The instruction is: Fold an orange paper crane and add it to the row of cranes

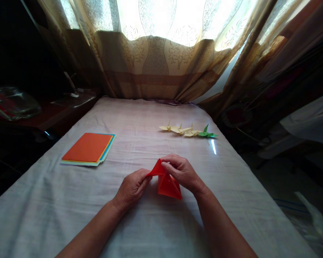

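Here, a person sits at a table (70, 200) covered with a pale cloth, both bare forearms reaching out over it. Between the two hands is a piece of red paper (167, 183), partly folded into a pointed, tent-like shape, near the middle of the table and close to the person. Its lower edge appears to rest on the cloth, while one flap is lifted up to the left.

The left hand (131, 188) pinches the tip of that raised flap, fingers closed on the paper. The right hand (181, 171) lies over the top of the fold, its fingers curled and pressing down on the upper corner, gripping it as well.

To the left, well apart from the hands, lies a neat stack of coloured sheets (88, 148), orange on top, with yellow and blue edges showing beneath. Farther back on the right, a short row of folded paper cranes (187, 130) sits on the cloth: several pale yellow ones and a green one at the right end. Behind the table hangs a patterned curtain (156, 64), bright with daylight.
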`<state>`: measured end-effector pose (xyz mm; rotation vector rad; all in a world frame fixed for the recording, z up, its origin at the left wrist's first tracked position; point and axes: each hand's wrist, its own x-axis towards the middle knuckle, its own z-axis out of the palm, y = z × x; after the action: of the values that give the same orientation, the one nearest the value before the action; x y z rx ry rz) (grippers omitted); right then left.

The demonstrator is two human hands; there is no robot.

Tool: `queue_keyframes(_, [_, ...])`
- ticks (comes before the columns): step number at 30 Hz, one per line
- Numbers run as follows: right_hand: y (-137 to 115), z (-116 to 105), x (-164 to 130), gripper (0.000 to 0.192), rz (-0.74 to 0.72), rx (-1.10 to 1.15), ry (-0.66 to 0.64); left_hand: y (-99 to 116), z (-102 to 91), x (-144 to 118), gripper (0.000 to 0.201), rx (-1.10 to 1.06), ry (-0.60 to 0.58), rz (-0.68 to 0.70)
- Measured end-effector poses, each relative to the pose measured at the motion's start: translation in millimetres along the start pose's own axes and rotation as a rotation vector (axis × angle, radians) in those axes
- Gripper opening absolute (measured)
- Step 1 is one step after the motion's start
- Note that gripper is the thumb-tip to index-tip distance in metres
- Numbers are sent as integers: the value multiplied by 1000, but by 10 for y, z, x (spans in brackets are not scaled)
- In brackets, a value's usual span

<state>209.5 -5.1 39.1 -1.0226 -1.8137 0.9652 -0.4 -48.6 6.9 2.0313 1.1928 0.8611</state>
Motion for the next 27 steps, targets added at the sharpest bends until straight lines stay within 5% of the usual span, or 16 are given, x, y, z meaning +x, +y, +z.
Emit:
queue_keyframes(6, [6,33,-26,19,86,112,-34,-50,-117,20,29,9,-75,52])
queue_keyframes(20, [308,323,-365,13,18,-101,446,-31,70,67,38,-151,179,-84])
queue_keyframes(27, [405,403,-358,17,49,-75,521,11,148,95,41,-218,235,-184])
